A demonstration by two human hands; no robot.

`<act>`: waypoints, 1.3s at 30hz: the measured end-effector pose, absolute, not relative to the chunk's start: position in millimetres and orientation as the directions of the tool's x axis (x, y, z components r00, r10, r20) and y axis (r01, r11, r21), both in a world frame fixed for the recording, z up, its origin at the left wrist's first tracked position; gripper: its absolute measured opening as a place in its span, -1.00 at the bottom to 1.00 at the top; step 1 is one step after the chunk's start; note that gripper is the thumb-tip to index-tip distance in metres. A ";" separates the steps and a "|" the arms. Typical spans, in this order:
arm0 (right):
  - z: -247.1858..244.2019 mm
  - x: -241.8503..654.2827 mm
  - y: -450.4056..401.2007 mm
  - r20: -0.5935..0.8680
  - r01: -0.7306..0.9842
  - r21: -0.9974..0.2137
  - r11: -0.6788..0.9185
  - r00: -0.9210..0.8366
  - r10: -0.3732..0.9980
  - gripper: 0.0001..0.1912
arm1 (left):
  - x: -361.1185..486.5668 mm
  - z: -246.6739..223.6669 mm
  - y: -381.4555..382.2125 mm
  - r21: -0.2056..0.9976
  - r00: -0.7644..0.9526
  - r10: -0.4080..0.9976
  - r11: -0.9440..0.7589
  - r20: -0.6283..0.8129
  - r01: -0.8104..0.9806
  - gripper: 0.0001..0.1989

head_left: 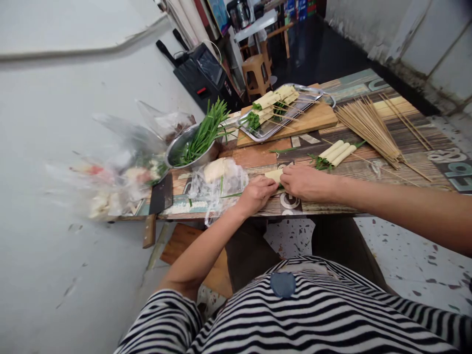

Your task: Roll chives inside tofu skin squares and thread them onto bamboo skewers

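Observation:
Both hands are together at the table's near edge. A pale tofu-skin sheet (pixel 275 174) lies under my fingers, partly rolled, with a bit of green showing below it. My left hand (pixel 259 192) is closed on its left end, and my right hand (pixel 300 182) grips its right end; the fingertips are partly hidden. Just beyond my right hand sit several finished tofu-skin rolls (pixel 338 152) with chives sticking out and a skewer through them. Left of my hands, a stack of tofu-skin sheets (pixel 216 169) rests on a clear plastic bag (pixel 236 179).
A metal bowl of chives (pixel 202 137) stands at the left, near a cleaver (pixel 161 196) whose handle overhangs the edge. Behind, a metal tray (pixel 263 135) of skewered rolls sits on a wooden board (pixel 317 120). Bamboo skewers (pixel 368 128) lie right. Bagged food (pixel 106 182) fills the left end.

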State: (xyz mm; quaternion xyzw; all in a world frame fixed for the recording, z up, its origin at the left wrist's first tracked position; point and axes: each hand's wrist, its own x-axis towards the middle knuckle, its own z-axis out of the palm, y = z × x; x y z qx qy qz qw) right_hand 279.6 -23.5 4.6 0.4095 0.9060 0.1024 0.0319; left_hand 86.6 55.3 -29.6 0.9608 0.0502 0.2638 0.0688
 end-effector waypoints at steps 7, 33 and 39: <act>0.2 277.0 -27.1 0.039 0.731 0.227 0.643 -0.667 0.744 -0.82 | 83.3 -20.3 55.0 0.095 0.901 0.064 -0.995 0.429 0.025 -0.72; 1.2 291.2 -5.5 0.194 0.733 -0.411 0.543 -0.511 0.837 -0.74 | 97.5 -11.5 29.8 0.079 0.822 0.423 -0.901 0.381 0.427 -0.77; -2.0 294.6 -6.1 0.141 0.772 -0.436 0.463 -0.449 0.882 -0.72 | 105.3 -6.7 49.5 0.401 0.839 0.486 -0.838 0.242 0.370 -0.80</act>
